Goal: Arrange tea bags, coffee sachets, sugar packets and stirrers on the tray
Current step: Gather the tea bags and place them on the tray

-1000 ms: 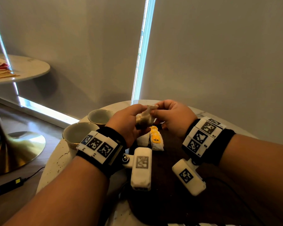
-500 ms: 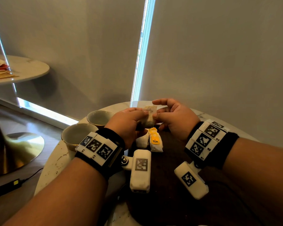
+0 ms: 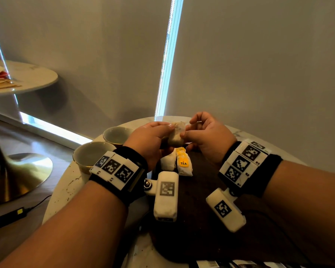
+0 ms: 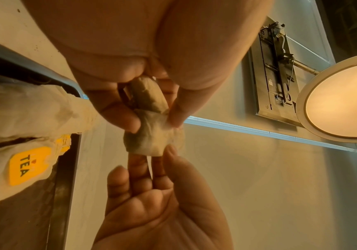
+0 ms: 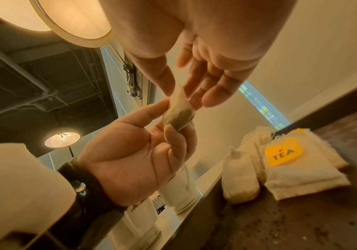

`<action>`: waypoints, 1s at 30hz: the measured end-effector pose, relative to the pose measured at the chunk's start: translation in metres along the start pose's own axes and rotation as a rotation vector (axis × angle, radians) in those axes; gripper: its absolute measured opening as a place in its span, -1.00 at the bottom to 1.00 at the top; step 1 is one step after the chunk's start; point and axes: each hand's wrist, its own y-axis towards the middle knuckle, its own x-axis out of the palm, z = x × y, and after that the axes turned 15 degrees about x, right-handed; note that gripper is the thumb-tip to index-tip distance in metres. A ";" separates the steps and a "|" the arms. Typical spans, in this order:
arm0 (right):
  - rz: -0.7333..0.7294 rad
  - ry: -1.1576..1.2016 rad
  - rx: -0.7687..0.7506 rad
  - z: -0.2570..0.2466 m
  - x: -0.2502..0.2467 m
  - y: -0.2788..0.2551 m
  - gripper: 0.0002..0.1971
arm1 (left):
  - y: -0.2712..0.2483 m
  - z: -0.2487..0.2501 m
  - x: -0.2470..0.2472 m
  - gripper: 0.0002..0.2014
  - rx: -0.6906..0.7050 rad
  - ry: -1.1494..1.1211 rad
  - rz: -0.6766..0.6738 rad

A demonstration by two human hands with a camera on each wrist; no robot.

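A crumpled, off-white paper tea bag [image 3: 176, 134] is held in the air between both hands, directly above the far end of the dark brown wooden tray [image 3: 199, 206]. The left hand [image 3: 150, 140] pinches the bag between curled thumb and fingers; the right hand [image 3: 207, 136] nips its upper edge with thumb and forefinger, its other fingers loosely spread, as the right wrist view shows. The bag's long axis runs roughly upright, tilted slightly. Just below and nearer the person, two pale tea bags lie side by side on the tray, a plain one [image 3: 167, 161] and one with a yellow "TEA" tag [image 3: 183, 163], long axes pointing away from the person. Judged from this, the placing move is a short descent, with the bag turned to lie parallel beside them. Both hands are equally near; the left has the fuller grip.
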 end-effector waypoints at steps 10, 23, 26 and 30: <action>0.056 -0.161 0.102 0.005 -0.004 0.006 -0.51 | 0.002 0.009 -0.005 -0.84 -0.014 -0.088 0.100; -0.183 -0.606 0.353 0.009 0.023 0.006 -0.86 | 0.001 0.013 -0.006 -0.71 -0.026 -0.146 0.096; -0.140 -0.627 0.303 0.011 0.026 0.011 -0.92 | 0.001 0.013 -0.005 -0.70 -0.022 -0.154 0.101; -0.032 -0.802 0.242 0.011 0.027 0.019 -0.79 | 0.001 0.011 -0.005 -0.65 -0.030 -0.151 0.111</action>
